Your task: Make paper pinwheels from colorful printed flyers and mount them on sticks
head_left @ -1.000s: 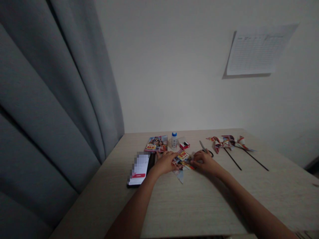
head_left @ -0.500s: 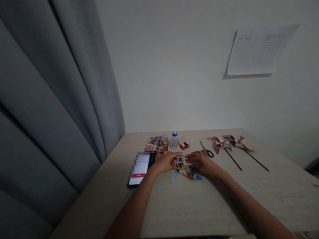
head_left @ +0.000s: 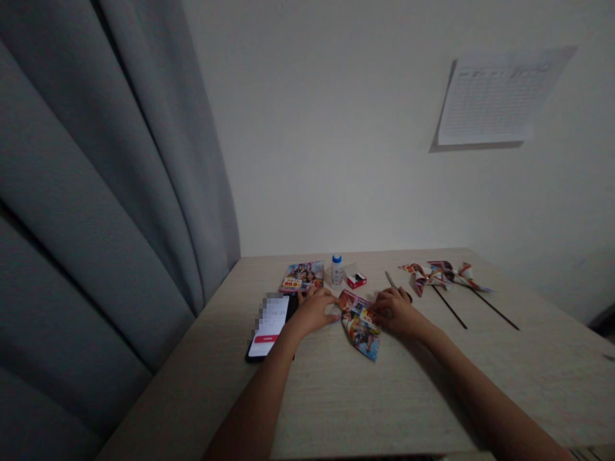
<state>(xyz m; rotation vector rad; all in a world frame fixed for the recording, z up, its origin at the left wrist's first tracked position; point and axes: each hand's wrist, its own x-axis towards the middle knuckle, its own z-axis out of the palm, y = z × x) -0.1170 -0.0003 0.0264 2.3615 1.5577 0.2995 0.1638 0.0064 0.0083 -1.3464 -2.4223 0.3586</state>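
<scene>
A colourful printed paper piece, cut and partly curled, lies on the table between my hands. My left hand is at its left edge, thumb and fingers closing on the paper. On the other side, my right hand pinches the paper's right edge with bent fingers. Behind my right hand lie the scissors, their handles mostly hidden by it. A phone with a lit screen rests to the left, close to my left forearm.
At the back stand a glue bottle with a blue cap and a small red box. A stack of printed flyers lies at the back left. Two paper pinwheels on dark sticks lie at the right. A grey curtain hangs at the left.
The paper piece has turned, its lower tip now pointing toward me, and its loose left flap no longer shows. My right hand has drawn its fingers into a pinch and covers more of the scissors.
</scene>
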